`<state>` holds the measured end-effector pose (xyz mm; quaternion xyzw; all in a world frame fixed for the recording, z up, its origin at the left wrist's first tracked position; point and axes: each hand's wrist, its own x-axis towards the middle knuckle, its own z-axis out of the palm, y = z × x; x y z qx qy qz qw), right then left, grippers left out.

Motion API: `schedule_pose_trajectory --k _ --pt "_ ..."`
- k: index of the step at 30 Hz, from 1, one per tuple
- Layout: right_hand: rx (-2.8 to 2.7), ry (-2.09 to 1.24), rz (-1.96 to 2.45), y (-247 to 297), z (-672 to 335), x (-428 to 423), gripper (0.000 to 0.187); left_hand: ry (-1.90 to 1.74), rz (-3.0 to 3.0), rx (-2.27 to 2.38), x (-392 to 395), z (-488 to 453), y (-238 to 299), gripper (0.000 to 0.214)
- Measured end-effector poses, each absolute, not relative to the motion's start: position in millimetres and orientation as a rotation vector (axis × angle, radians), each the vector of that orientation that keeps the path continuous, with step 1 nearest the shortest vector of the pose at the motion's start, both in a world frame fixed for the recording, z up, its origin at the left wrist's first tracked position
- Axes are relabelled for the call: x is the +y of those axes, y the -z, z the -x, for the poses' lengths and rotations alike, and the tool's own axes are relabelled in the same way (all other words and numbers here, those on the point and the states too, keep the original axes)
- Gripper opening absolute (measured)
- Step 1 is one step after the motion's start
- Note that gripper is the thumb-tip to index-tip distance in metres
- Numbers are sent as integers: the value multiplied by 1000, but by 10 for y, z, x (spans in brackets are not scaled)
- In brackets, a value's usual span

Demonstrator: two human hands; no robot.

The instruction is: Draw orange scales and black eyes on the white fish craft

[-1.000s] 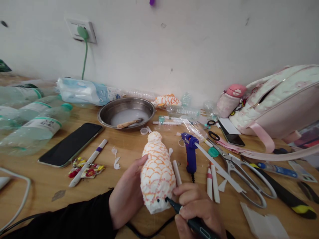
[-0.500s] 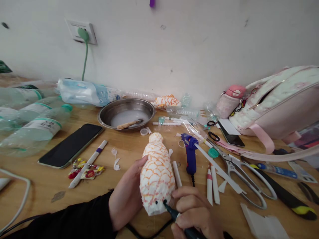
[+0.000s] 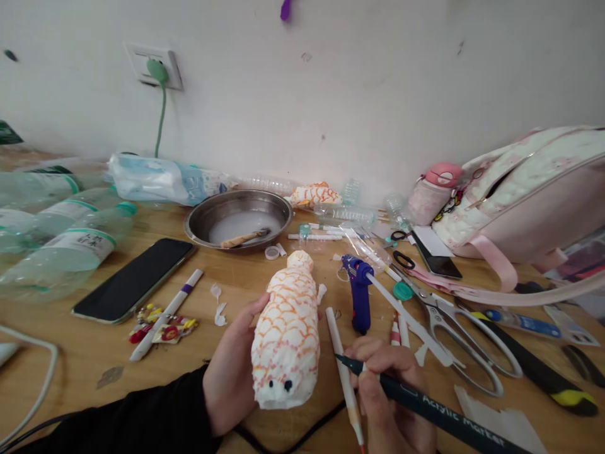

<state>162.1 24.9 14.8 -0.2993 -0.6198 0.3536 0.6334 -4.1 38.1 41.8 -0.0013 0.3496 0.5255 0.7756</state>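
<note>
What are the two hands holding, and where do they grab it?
The left hand cups the scale-painted paper fish along its side. The right hand pinches a black acrylic marker near the tip.

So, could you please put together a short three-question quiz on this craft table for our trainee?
1. True or false: the tip of the dark acrylic marker in the right hand touches the paper-covered fish bottle.
2. What does the left hand grip?
A. the blue glue gun
B. the fish bottle
C. the scissors
3. Fill in: two black ____ are drawn on the fish bottle's near end.

Key:
1. False; the tip is off to the bottle's right, apart from it.
2. B
3. dots
</note>
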Motion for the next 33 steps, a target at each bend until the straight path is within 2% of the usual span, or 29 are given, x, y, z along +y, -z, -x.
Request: schedule_pose_trajectory --k 5,13,16,25,33 --pt "-1511 -740 629 -142 -1633 273 3 -1129 -15 734 373 40 -386 45" --pt "-1662 -401 550 -307 -1533 328 18 -1094 -133 755 342 32 -361 50" --pt "-1669 -391 540 -286 -1503 322 20 -1067 -143 748 329 24 -361 52" --pt "-1767 -423 563 -221 -1537 321 10 -1040 -175 713 316 16 -355 57" --pt "-1874 -485 538 -133 -1603 327 16 -1016 -162 738 307 28 -336 57"
